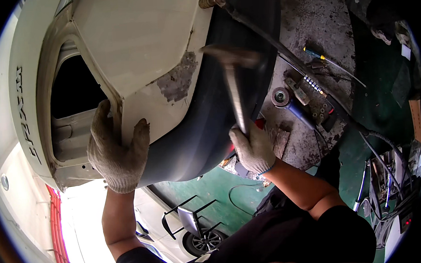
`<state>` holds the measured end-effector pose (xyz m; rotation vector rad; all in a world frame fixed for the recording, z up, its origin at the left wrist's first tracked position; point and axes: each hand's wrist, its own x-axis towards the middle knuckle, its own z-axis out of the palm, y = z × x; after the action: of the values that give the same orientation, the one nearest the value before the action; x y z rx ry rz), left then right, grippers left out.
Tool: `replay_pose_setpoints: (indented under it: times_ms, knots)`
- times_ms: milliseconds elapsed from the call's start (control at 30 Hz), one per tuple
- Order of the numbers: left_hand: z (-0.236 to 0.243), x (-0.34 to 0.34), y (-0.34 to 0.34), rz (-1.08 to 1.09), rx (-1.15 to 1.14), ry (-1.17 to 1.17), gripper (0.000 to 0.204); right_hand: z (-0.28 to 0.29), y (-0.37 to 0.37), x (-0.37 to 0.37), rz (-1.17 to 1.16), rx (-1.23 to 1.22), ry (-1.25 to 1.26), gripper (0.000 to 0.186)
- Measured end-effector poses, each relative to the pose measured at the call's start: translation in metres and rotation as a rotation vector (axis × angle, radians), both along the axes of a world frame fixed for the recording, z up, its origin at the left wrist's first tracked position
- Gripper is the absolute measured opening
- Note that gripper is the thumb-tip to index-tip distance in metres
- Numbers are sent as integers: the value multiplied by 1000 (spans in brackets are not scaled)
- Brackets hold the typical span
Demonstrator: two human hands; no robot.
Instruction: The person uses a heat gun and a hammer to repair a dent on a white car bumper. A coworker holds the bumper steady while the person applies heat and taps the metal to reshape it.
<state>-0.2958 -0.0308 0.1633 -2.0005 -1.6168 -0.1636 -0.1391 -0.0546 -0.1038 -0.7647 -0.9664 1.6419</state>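
A cream car body panel (133,49) has a rimmed opening (73,87) and a grey, paint-stripped patch (176,78). My left hand (117,151), in a knit glove, grips the opening's edge, thumb resting on the panel to the right. My gloved right hand (250,148) is closed round the handle of a hammer (236,96). The motion-blurred hammer head is raised over the dark curved bumper (192,147), just right of the bare patch.
A stained round table (309,9) bears a screwdriver (314,53), an angle grinder (298,111) and small parts. A hose tool (267,36) crosses it. Cables and tools (388,193) pile at right. Below are green floor and another car's wheel (205,240).
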Motion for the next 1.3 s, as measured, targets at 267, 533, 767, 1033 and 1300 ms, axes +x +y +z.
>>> replay_pose_setpoints:
  times_ms: [267, 533, 767, 1033, 1300]
  knots:
    - [0, -8, 1, -16, 12, 34, 73, 1, 6, 2, -38, -16, -34, 31]
    - [1, -9, 1, -29, 10, 77, 73, 1, 7, 1, -48, -9, -64, 25]
    - [1, -7, 0, -20, -13, 20, 73, -7, 3, 0, 13, 27, -111, 27]
    - [0, -7, 1, -59, 9, 48, 74, 2, 10, 4, -4, 30, -94, 25]
    - [1, -8, 0, -46, -3, 50, 73, -8, 7, -2, -12, 5, -36, 26]
